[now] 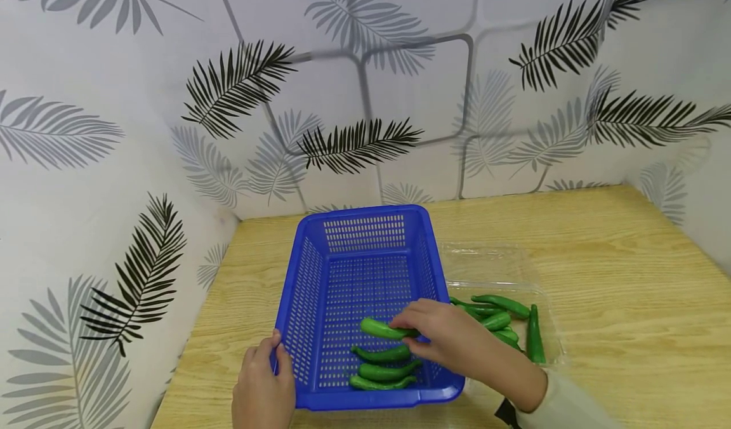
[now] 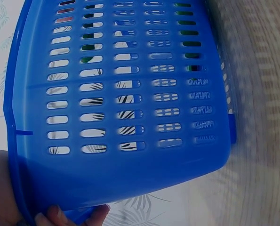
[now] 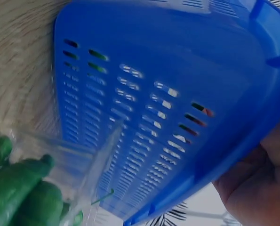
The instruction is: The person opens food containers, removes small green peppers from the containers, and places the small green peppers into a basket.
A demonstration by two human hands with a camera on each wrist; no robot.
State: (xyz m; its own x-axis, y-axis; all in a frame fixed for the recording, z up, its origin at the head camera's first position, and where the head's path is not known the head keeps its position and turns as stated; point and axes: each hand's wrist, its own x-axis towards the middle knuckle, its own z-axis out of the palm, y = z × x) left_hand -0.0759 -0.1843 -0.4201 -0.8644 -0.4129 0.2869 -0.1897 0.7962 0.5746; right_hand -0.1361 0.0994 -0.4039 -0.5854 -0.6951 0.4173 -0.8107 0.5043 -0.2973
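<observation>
My right hand reaches over the right rim of a blue plastic basket and pinches a light green chili pepper by one end, above the basket floor. Below it, toward the near wall, several green peppers lie side by side inside. My left hand grips the basket's left rim near the front corner, thumb and fingers around the edge. In the left wrist view, its fingertips curl under the blue rim. Green shows through the slots of the basket wall in the right wrist view.
Right of the basket stands a clear plastic box with its lid folded back, holding several green peppers. Both sit on a wood-grain table. A leaf-patterned white covering rises behind and at the left.
</observation>
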